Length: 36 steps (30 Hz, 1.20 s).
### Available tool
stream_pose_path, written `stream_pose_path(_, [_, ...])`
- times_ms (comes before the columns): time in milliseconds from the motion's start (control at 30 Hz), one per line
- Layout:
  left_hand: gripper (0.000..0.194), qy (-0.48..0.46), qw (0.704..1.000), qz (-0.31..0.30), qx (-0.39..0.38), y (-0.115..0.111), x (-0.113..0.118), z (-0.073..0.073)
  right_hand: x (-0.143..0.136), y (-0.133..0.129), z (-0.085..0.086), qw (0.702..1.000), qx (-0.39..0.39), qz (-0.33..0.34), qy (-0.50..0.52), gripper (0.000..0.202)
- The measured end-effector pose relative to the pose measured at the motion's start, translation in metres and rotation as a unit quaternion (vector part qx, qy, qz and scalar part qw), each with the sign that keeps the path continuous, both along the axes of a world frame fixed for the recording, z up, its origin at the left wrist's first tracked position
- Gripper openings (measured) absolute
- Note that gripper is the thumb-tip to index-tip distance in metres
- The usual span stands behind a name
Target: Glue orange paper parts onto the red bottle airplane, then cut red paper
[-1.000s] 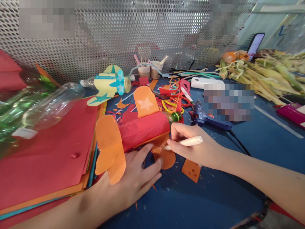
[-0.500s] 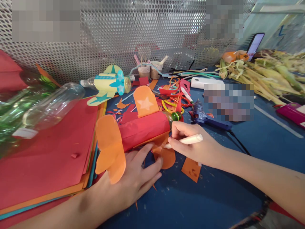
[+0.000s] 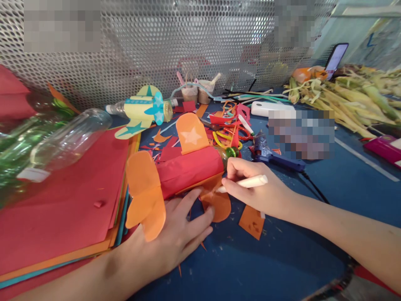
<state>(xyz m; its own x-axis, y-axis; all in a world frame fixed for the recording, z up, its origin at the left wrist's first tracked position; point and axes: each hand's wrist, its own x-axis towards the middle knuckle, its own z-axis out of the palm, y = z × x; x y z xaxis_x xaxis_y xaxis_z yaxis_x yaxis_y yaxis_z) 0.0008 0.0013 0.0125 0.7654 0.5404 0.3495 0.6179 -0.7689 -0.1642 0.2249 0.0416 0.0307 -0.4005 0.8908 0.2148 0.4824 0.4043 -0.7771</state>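
Observation:
A bottle plane (image 3: 191,169) wrapped in red paper lies on its side, its green-ringed neck pointing right. Orange paper wings and tail pieces (image 3: 145,192) stick out from it; the upright wing (image 3: 191,136) bears a pale star. My left hand (image 3: 184,228) rests flat with spread fingers, the fingertips on the near orange wing (image 3: 219,209). Between the fingers of my right hand (image 3: 260,192) is a white marker (image 3: 253,181), tip down at that wing, where faint pale lines show. An orange paper scrap (image 3: 251,223) lies below my right hand.
Stacked coloured paper (image 3: 62,217) and clear bottles (image 3: 72,138) lie at left. Behind are a yellow bottle plane (image 3: 138,109), paper scraps, scissors (image 3: 219,140) and two small pots (image 3: 205,92). A blue glue gun (image 3: 275,159) and corn husks (image 3: 351,96) lie at right.
My right hand and the marker have shifted very slightly over the near wing. My left hand and the bottle plane stay in place.

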Motion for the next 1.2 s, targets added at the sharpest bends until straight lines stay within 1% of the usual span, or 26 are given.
stream_pose_path(200, [0.034, 0.006, 1.0, -0.004, 0.006, 0.0003, 0.0007, 0.0019, 0.0006, -0.0002, -0.0007, 1.0, 0.004, 0.02, 0.0, 0.025])
stream_pose_path(400, [0.035, 0.003, 1.0, -0.002, 0.009, 0.0, 0.001, 0.0007, 0.0, -0.0004, 0.0004, 1.0, 0.0, 0.022, 0.0, 0.025])
stream_pose_path(600, [0.036, 0.004, 1.0, -0.007, 0.03, 0.0011, 0.0011, 0.0033, -0.0001, -0.0021, 0.0018, 1.0, -0.01, 0.027, -0.003, 0.025])
stream_pose_path(900, [0.035, 0.008, 1.0, -0.004, -0.005, 0.0019, 0.0001, 0.002, -0.0008, -0.001, 0.0023, 1.0, -0.021, 0.022, -0.009, 0.025])
stream_pose_path(1100, [0.038, -0.001, 1.0, 0.01, 0.015, 0.001, 0.0015, 0.0038, -0.0014, -0.0021, 0.0021, 0.999, -0.024, 0.022, -0.005, 0.025])
stream_pose_path(1200, [0.036, 0.003, 1.0, 0.005, 0.011, 0.0005, -0.0002, 0.003, -0.0008, -0.0024, 0.0023, 0.999, -0.025, 0.023, -0.005, 0.025])
